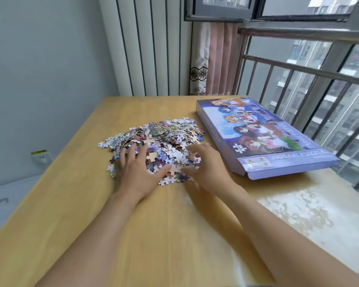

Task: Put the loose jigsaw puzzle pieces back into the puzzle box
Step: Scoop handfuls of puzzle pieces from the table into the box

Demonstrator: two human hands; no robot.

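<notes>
Gathering comes first, and both hands are placed for it: the left hand [137,168] lies palm down with fingers spread nearly straight over the near left part of the puzzle pieces [153,147], holding nothing, while the right hand [205,166] sits at the near right edge of the heap with its fingers bent inward toward the pieces; motion blur there makes it hard to say whether that grip has already closed on any, though it looks more like a loose rake than a pinch. To do this step well, the two hands should probably sweep toward each other, keeping the fingertips low against the table [174,235] so stragglers at the fringe are drawn in, then cup a modest handful rather than a heaped one that sheds pieces on the way over. The pile lies on the middle of the table, just beside the puzzle box [263,137], which rests flat to its right with the printed picture facing up. Its long axis runs from the far middle of the table toward the near right, and the flapped short end [284,168] points toward the person, seemingly not yet opened wide enough for filling.
</notes>
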